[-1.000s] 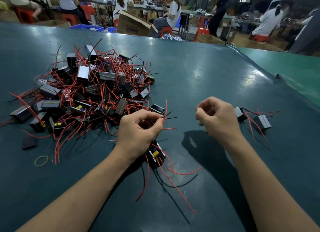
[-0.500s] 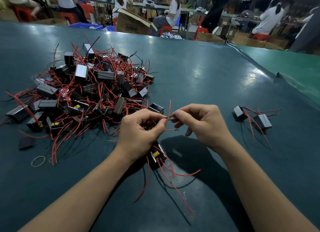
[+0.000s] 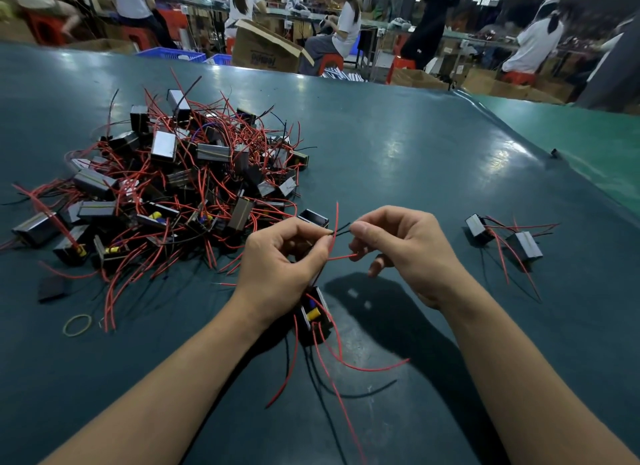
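Observation:
My left hand (image 3: pixel 280 270) grips a small black box module (image 3: pixel 316 317) with a yellow part inside; red and black wires trail from it toward me. The same hand's thumb and fingers pinch red wires (image 3: pixel 333 237) that stick up. My right hand (image 3: pixel 401 246) pinches the thin black wire (image 3: pixel 343 229) between the two hands, and a red wire end (image 3: pixel 343 256) lies under its fingers. Both hands hover just above the dark green table (image 3: pixel 398 159).
A big heap of the same black modules with tangled red wires (image 3: pixel 180 187) fills the table's left. Two modules (image 3: pixel 502 239) lie apart on the right. A rubber band (image 3: pixel 77 325) lies at the near left. People sit at benches beyond the far edge.
My right hand came in from the right, where it was curled and holding nothing, and now pinches the wire ends held by my left hand. The left hand stayed put.

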`<state>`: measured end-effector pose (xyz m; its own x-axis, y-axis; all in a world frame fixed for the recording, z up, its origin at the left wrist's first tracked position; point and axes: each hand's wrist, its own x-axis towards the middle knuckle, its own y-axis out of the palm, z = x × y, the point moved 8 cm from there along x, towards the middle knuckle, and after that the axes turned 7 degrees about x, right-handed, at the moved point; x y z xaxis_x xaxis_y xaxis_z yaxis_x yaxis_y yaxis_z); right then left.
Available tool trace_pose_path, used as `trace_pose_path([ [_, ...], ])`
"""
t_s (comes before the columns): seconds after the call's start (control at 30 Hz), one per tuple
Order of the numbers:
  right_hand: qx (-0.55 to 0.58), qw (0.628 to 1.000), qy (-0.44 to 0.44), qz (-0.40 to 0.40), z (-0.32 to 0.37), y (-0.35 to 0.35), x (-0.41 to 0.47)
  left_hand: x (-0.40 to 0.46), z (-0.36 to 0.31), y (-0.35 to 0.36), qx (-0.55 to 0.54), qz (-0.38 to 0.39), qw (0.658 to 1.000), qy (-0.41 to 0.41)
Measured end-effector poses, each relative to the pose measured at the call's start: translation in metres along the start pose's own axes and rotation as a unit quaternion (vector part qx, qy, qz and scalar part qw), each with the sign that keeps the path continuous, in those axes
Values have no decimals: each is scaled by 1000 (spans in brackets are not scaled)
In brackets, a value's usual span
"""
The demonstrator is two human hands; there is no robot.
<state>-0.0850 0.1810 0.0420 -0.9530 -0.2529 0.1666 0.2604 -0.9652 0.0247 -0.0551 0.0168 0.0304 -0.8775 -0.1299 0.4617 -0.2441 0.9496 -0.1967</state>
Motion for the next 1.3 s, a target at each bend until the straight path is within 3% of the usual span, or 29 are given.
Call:
trace_pose_path([
  [0.27, 13, 999, -33, -17, 9, -1, -1, -1, -7, 4, 22, 34, 999, 29],
  [0.43, 8, 999, -31, -17, 3, 5, 0, -2, -5, 8, -13, 49, 999, -3],
  [0.63, 9, 1000, -24, -9, 0, 6, 0, -2, -15, 8, 71, 51, 994, 66],
  [0.8, -18, 999, -24, -19, -1, 7, -1, 1, -4, 9, 47, 57, 997, 4],
  [1.03, -16, 998, -25, -58, 5, -4, -2, 1, -1, 3, 32, 19, 999, -11],
  [1.3, -35, 999, -2, -32, 5, -2, -2, 1, -3, 3, 33, 12, 999, -7],
])
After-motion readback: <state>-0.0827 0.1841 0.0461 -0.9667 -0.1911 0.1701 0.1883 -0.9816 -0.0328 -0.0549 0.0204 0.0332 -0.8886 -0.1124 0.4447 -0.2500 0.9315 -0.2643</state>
